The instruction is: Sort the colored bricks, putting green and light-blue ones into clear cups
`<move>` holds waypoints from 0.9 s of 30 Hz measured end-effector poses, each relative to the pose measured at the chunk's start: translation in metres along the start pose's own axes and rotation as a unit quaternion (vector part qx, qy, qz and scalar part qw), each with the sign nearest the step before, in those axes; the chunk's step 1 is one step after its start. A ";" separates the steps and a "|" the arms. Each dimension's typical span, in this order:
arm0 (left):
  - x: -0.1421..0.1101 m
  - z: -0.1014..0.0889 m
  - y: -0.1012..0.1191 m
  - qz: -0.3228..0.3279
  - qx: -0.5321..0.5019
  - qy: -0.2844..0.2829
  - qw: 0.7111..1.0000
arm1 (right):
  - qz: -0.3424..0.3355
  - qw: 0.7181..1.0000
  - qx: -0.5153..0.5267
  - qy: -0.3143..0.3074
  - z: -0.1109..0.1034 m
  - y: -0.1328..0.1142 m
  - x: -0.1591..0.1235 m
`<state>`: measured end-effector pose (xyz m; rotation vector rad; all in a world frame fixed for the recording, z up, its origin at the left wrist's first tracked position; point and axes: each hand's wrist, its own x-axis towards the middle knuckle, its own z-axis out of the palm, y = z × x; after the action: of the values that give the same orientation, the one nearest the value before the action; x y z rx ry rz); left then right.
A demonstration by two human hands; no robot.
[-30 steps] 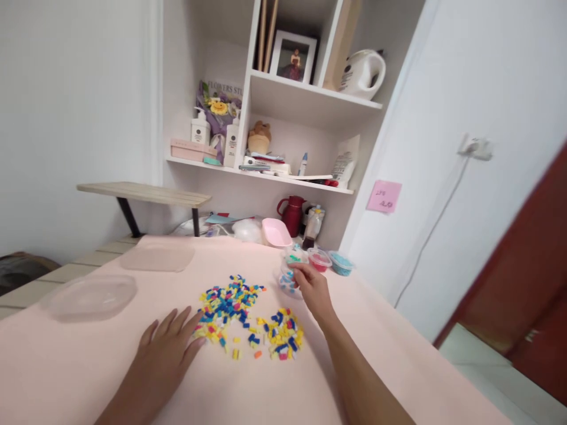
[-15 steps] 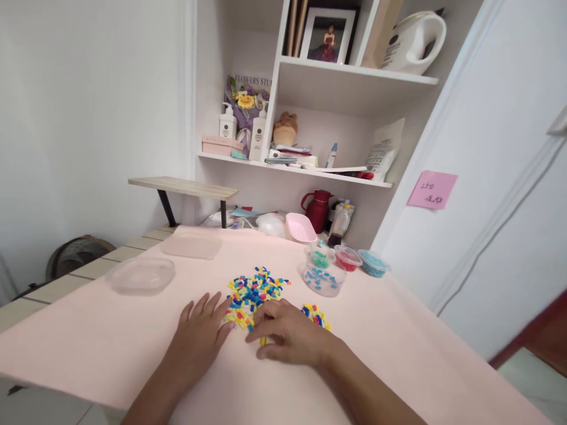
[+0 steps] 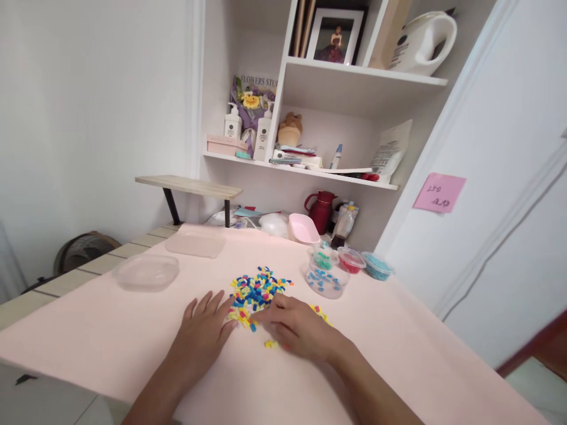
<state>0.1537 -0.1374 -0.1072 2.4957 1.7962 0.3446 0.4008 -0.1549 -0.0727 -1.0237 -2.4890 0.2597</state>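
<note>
A loose pile of small colourful pieces, mostly blue, yellow and white, lies on the pink table cover. My left hand rests flat at the pile's left edge, fingers spread and holding nothing. Over the near right side of the pile is my right hand, its index finger stretched out to the pieces and the others bent under. Its fingertips are slightly blurred, and I see nothing gripped in them. A few yellow pieces lie just below it. Behind its wrist, a smaller yellow heap is partly hidden.
Round clear tubs stand at the right: one with blue pieces, one with green, one with red, one with light blue. Clear trays lie left. A pink tray and red jug stand behind.
My right hand has shifted slightly right and its index finger has straightened toward the pile. The yellow pieces below it show more clearly. My left hand stays by the pile.
</note>
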 end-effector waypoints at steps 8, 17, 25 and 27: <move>0.001 -0.005 0.002 -0.005 0.010 -0.022 1.000 | 0.034 0.998 0.037 0.035 -0.002 0.014 -0.004; 0.001 -0.006 0.003 -0.016 0.022 -0.031 0.999 | 0.141 0.983 0.037 0.111 -0.019 0.034 -0.012; 0.003 -0.003 0.002 -0.014 0.029 -0.024 0.999 | 0.089 0.994 0.050 0.045 0.001 0.035 -0.008; 0.004 -0.003 0.002 -0.016 0.034 -0.027 0.999 | 0.085 0.996 0.023 0.033 0.003 0.036 -0.006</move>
<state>0.1559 -0.1346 -0.1030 2.4911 1.8542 0.2156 0.4258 -0.1337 -0.0891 -1.2064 -2.3301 0.3290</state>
